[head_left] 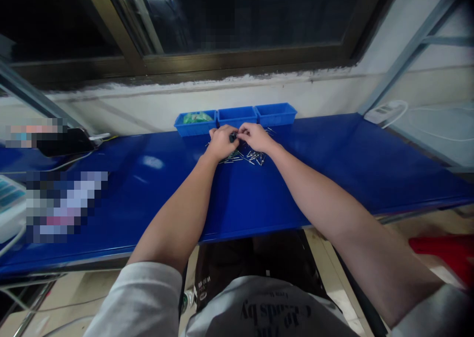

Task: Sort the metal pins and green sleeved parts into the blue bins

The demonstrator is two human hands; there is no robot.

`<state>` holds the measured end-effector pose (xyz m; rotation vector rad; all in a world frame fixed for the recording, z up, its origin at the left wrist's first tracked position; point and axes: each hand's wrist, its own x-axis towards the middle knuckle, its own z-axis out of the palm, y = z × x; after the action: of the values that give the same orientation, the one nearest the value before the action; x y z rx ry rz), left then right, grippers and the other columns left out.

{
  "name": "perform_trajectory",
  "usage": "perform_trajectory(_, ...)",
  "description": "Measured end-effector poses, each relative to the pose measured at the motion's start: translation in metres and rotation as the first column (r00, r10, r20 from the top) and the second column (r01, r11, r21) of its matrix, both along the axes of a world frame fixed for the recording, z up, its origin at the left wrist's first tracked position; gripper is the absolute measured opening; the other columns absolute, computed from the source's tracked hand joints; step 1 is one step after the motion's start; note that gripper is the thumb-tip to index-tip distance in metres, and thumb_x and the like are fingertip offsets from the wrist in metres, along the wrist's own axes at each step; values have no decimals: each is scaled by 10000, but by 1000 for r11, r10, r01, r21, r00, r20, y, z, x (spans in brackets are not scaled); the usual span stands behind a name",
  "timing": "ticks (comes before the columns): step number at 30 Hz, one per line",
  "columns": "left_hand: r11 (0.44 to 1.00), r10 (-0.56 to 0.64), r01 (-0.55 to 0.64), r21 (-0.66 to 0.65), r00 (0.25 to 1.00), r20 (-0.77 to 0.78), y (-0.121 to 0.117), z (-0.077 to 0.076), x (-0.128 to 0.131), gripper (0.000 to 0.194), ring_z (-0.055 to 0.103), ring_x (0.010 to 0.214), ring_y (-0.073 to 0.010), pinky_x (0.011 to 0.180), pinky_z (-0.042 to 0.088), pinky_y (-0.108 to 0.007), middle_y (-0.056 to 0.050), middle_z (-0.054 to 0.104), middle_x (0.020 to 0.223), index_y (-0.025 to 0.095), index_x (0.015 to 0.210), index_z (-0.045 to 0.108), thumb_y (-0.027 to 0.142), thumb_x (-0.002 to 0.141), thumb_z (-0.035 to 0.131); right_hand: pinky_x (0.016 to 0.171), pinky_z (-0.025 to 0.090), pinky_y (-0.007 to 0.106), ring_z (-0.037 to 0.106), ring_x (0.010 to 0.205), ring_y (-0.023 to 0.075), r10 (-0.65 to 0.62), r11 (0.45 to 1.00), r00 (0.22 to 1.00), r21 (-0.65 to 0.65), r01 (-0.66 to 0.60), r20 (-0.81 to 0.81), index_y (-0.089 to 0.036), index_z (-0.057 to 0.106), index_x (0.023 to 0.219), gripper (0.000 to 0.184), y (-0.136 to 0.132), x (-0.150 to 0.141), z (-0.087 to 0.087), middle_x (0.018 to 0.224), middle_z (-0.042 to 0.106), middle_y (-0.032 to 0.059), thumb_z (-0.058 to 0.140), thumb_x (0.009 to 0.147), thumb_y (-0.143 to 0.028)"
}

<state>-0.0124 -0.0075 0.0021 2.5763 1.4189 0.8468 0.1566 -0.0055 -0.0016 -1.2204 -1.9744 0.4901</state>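
Observation:
My left hand [223, 143] is closed round a small dark part [232, 137], whose kind is too small to make out. Close beside it, my right hand [253, 136] has its thumb and fingers pinched together at that part; whatever lies between the fingertips is hidden. Both hands are above the blue table, just in front of the bins. Under and around them lie several thin silver metal pins [255, 156], loose on the tabletop. Some pins are partly covered by my hands.
Three joined blue bins stand against the wall: the left bin [195, 129] holds a green bag [197, 117]. The blue table [148, 198] carries a dark device [66, 142] and a cable at left. A white power strip [383, 111] lies at the back right.

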Motion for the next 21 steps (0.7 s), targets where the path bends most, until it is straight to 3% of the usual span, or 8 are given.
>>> perform_trajectory(5, 999, -43, 43, -11, 999, -11, 0, 3, 0, 244, 592, 1167, -274, 1039, 334, -448, -75, 713, 1165, 223, 1035, 716, 292, 923, 510, 696, 455, 296, 621, 680, 161, -28, 997, 955, -79, 5, -296, -207, 586, 882, 137, 2, -1, -2, 671, 639, -25, 690, 814, -265)
perform_trajectory(11, 1000, -8, 8, 3, 1000, 4, 1, 2, 0, 287, 605, 1135, -260, 1029, 323, -448, -62, 718, 1129, 242, 970, 729, 336, 987, 458, 651, 445, 300, 575, 609, 146, -39, 996, 909, -94, -1, -415, -223, 561, 776, 323, -1, -2, 3, 611, 605, -25, 722, 805, -501)
perform_trajectory(16, 999, 34, -34, -6, 999, -13, 2, 0, 0, 308, 599, 1144, -268, 1021, 326, -459, -72, 708, 1140, 232, 978, 718, 327, 1000, 427, 618, 447, 289, 543, 598, 129, -7, 989, 859, -131, -70, -513, -216, 589, 719, 475, -1, 0, 8, 629, 625, -8, 730, 722, -670)
perform_trajectory(18, 999, 46, -46, -14, 999, -24, 1, 0, 1, 311, 593, 1160, -276, 1020, 331, -463, -81, 702, 1145, 230, 1014, 710, 330, 1003, 415, 581, 431, 277, 522, 575, 120, -1, 979, 841, -170, -108, -541, -211, 622, 742, 513, 1, 2, 7, 647, 642, -2, 713, 703, -714)
perform_trajectory(21, 996, 85, -86, -5, 996, -14, -3, 2, 1, 328, 539, 1253, -289, 1047, 324, -475, -90, 647, 1284, 255, 1223, 635, 338, 1002, 408, 587, 439, 276, 550, 605, 126, -7, 974, 830, -193, -122, -558, -204, 666, 791, 543, 5, 3, 6, 699, 673, 13, 656, 735, -745)
